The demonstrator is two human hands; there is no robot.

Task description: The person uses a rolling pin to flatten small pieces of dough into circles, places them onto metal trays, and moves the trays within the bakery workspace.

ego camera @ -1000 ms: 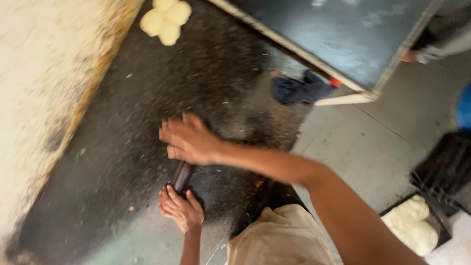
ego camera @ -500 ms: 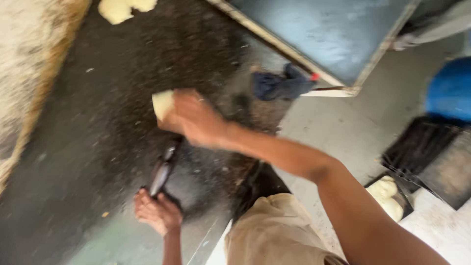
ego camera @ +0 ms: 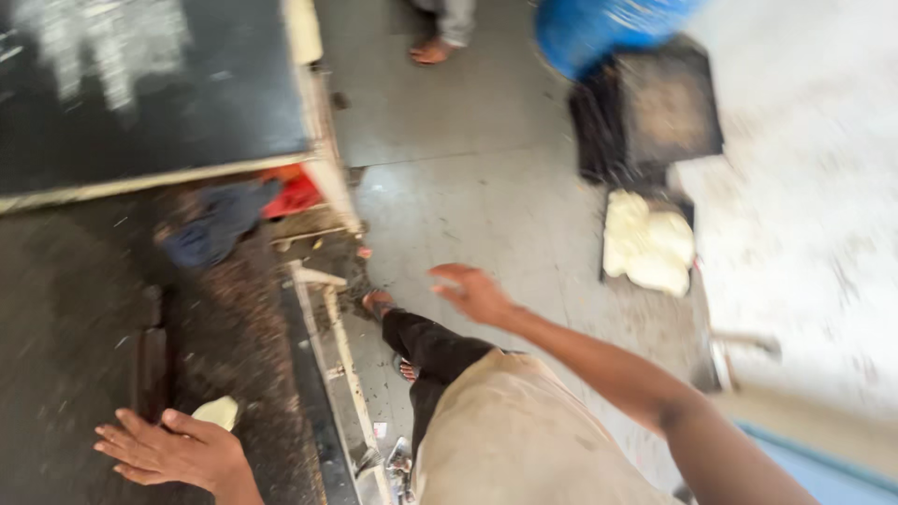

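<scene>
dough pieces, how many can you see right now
2. A small pale dough piece lies on the dark worktop beside the left hand. A larger dough mass sits in a dark tray on the floor, beyond the right hand. Blur may hide others.

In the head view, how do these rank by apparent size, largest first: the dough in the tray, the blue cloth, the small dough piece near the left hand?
1. Dough in the tray
2. Blue cloth, somewhat smaller; blur makes this gap unsure
3. Small dough piece, clearly smallest

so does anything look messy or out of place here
A dark blue cloth lies crumpled on the black worktop, which is dusted with pale flecks. A small dough piece sits loose beside the left hand. Nothing looks broken.
</scene>
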